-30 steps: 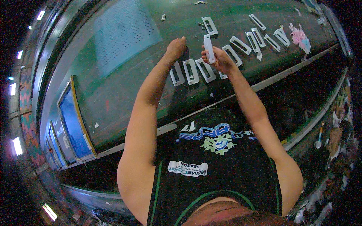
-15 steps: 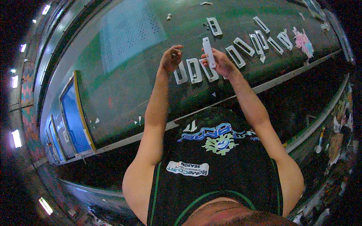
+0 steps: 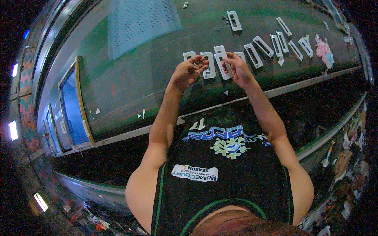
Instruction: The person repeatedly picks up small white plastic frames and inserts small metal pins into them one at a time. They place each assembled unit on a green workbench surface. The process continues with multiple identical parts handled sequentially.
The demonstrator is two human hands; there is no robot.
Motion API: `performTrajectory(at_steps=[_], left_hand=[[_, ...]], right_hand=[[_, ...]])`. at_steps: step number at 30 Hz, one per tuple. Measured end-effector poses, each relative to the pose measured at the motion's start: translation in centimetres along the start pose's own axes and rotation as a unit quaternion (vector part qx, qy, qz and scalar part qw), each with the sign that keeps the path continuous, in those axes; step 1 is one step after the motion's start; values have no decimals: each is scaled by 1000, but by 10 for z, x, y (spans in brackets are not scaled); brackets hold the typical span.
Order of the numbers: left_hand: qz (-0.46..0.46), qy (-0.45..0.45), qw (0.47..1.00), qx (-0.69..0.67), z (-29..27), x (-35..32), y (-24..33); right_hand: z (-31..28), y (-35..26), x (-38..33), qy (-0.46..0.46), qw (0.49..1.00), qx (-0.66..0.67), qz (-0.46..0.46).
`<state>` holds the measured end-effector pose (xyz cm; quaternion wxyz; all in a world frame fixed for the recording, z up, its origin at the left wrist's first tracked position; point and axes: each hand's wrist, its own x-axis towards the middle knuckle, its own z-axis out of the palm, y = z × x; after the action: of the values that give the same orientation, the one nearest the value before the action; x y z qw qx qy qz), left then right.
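Compared with half a second ago, the left hand [image 3: 189, 70] has come closer to the right hand [image 3: 238, 70], and the white frame [image 3: 218, 57] has turned from its narrow edge to show its long open slot. It is a slim rectangle, held above the green bench [image 3: 130, 92] among similar frames [image 3: 256, 55]. The right fingers pinch its side; the left fingers are curled, but whether they grip anything I cannot tell.

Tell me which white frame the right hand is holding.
The white frame directly left of the right hand, whose fingers grip its right edge; the frames farther right lie on the green table.
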<state>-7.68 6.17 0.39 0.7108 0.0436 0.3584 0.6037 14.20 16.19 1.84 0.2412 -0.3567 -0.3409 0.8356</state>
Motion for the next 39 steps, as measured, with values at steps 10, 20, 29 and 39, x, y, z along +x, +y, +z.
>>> performTrajectory(at_steps=[10,20,29,39], left_hand=[[-49,57,995,-72,-3,-36,-30],[17,103,994,22,15,-36,-52],[62,94,982,149,26,-42,-58],[69,73,984,148,15,-38,-71]], right_hand=[[-2,14,-31,37,998,32,26],[-7,27,-36,27,997,66,35],[4,19,-47,22,999,37,27],[14,21,-53,-10,983,-176,-58]])
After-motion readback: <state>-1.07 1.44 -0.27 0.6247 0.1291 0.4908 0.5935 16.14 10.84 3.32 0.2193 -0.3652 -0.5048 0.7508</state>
